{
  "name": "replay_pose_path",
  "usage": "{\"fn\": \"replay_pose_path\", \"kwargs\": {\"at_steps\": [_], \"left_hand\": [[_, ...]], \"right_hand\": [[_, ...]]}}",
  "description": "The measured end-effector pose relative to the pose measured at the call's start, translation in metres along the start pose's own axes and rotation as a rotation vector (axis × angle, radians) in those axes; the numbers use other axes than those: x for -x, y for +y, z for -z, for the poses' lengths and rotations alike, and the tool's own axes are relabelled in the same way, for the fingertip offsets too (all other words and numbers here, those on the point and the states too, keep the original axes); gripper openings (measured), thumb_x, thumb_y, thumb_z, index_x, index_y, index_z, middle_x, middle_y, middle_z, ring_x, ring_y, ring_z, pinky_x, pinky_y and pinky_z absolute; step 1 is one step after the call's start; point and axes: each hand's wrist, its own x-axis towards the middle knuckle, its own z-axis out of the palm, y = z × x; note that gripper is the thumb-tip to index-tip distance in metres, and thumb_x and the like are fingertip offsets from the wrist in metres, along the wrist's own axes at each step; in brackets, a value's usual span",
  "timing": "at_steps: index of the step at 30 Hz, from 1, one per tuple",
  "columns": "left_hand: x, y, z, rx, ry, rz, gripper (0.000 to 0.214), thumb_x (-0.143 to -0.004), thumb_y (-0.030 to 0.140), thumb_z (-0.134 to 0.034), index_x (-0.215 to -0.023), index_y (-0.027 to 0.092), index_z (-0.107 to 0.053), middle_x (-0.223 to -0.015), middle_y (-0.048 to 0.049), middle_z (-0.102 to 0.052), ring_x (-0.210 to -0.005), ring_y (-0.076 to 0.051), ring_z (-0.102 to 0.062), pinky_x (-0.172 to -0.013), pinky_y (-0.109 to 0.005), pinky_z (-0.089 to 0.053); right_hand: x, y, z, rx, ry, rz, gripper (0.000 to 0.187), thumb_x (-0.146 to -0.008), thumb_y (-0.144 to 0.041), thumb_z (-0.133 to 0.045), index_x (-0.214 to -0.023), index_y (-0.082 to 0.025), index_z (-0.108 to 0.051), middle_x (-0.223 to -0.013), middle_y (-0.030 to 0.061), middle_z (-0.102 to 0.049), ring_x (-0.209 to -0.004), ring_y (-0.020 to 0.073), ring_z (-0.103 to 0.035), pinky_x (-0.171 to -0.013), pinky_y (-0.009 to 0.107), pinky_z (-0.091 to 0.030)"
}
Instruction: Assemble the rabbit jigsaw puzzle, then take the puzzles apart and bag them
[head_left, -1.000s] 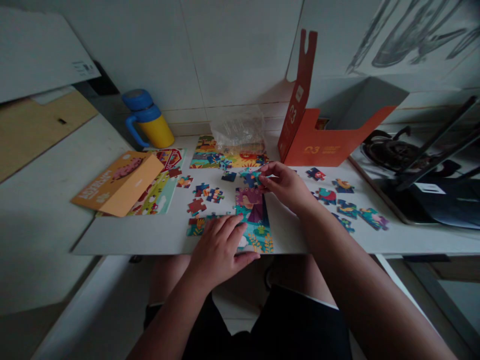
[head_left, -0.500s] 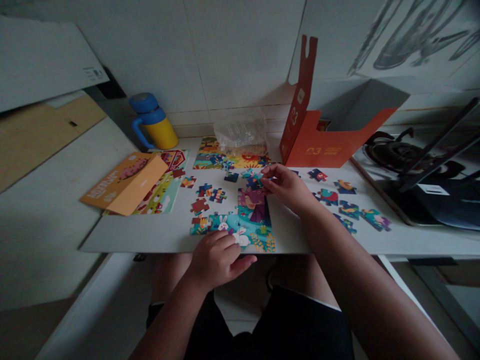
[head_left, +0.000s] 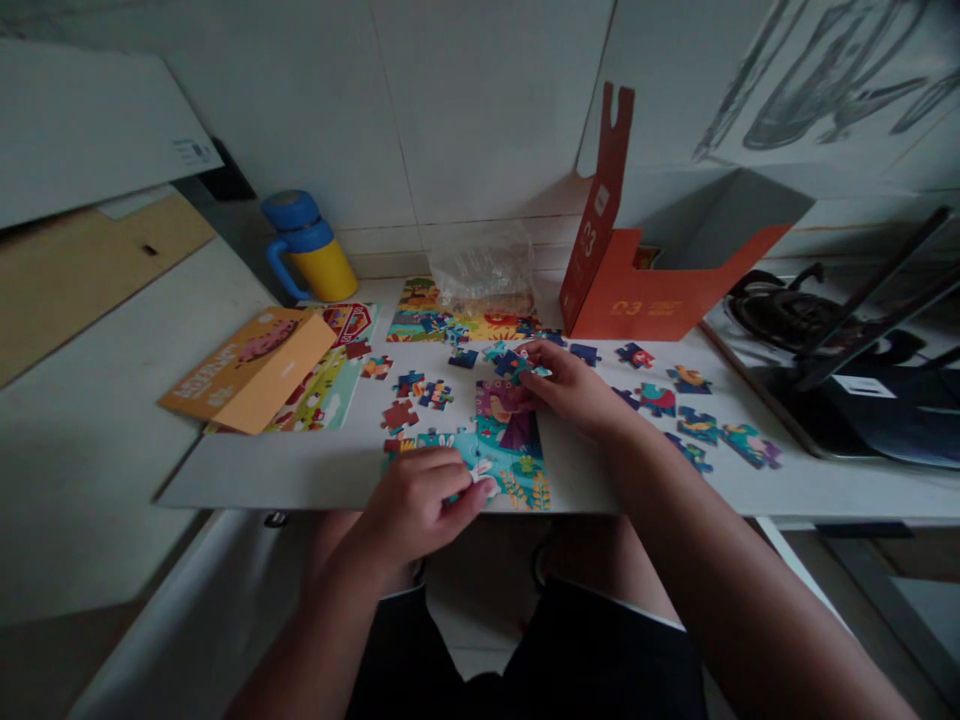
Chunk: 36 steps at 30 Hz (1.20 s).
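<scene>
A partly joined jigsaw (head_left: 510, 450) lies at the near edge of the white board (head_left: 300, 470). My left hand (head_left: 416, 500) rests curled on its lower left corner, fingers bent over the rabbit pieces. My right hand (head_left: 570, 385) pinches a small puzzle piece (head_left: 525, 368) at the top of the joined section. Loose pieces (head_left: 416, 390) lie to the left, and more loose pieces (head_left: 697, 420) lie to the right of my right arm.
An orange booklet (head_left: 244, 365) lies on a picture sheet at the left. A yellow cup with a blue lid (head_left: 311, 250) stands by the wall. A clear plastic bag (head_left: 484, 275) and an open orange box (head_left: 637, 280) sit behind. A stove (head_left: 825, 340) is at the right.
My left hand slid back toward the near edge and curled up, uncovering the rabbit pieces. My right hand stayed at the top of the joined section with its piece.
</scene>
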Motion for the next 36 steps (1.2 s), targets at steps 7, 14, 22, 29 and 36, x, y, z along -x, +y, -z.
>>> {"fn": "replay_pose_path", "kwargs": {"at_steps": [7,14,22,29,36], "left_hand": [[-0.087,-0.044,0.022,0.074,0.061,0.337,0.018,-0.099,0.038,-0.071,-0.101,0.020,-0.075,-0.087,-0.0026,-0.075,-0.071,-0.014,-0.064,-0.067,-0.029,-0.049],[-0.107,-0.090,-0.018,0.537,0.003,0.380,0.016,-0.099,0.032,-0.068,-0.104,0.019,-0.073,-0.101,-0.0052,-0.079,-0.087,-0.016,-0.071,-0.082,-0.031,-0.057],[-0.089,-0.101,0.006,0.200,-0.070,0.388,0.023,-0.105,0.032,-0.059,-0.112,0.023,-0.078,-0.112,-0.0048,-0.082,-0.096,-0.020,-0.074,-0.084,-0.033,-0.055],[-0.089,-0.103,-0.009,0.080,-0.118,0.371,0.017,-0.101,0.026,-0.064,-0.110,0.022,-0.078,-0.099,-0.0041,-0.082,-0.086,-0.020,-0.073,-0.079,-0.031,-0.052],[-0.089,-0.105,-0.016,0.049,-0.075,0.385,0.011,-0.096,0.015,-0.065,-0.100,0.020,-0.074,-0.091,-0.0031,-0.077,-0.081,-0.018,-0.070,-0.077,-0.030,-0.051]], "right_hand": [[0.000,-0.005,-0.004,-0.012,0.013,-0.026,0.038,-0.083,-0.042,-0.083,-0.106,-0.028,-0.057,-0.091,-0.0035,-0.068,-0.073,0.0173,-0.073,-0.069,0.039,-0.069],[0.000,-0.001,-0.006,0.048,-0.095,-0.011,0.037,-0.088,-0.047,-0.081,-0.106,-0.027,-0.055,-0.087,-0.0013,-0.072,-0.079,0.0200,-0.075,-0.074,0.038,-0.066],[-0.005,0.002,0.001,0.198,0.045,0.095,0.032,-0.096,-0.053,-0.071,-0.111,-0.028,-0.059,-0.094,-0.0011,-0.065,-0.067,0.0156,-0.068,-0.061,0.032,-0.060],[0.002,0.000,0.001,0.511,-0.024,0.147,0.023,-0.099,-0.047,-0.065,-0.109,-0.027,-0.066,-0.089,0.0021,-0.072,-0.066,0.0171,-0.062,-0.057,0.030,-0.048],[0.005,-0.003,-0.001,0.594,-0.159,0.159,0.021,-0.101,-0.045,-0.063,-0.106,-0.027,-0.071,-0.082,0.0019,-0.074,-0.067,0.0187,-0.064,-0.062,0.031,-0.048]]}}
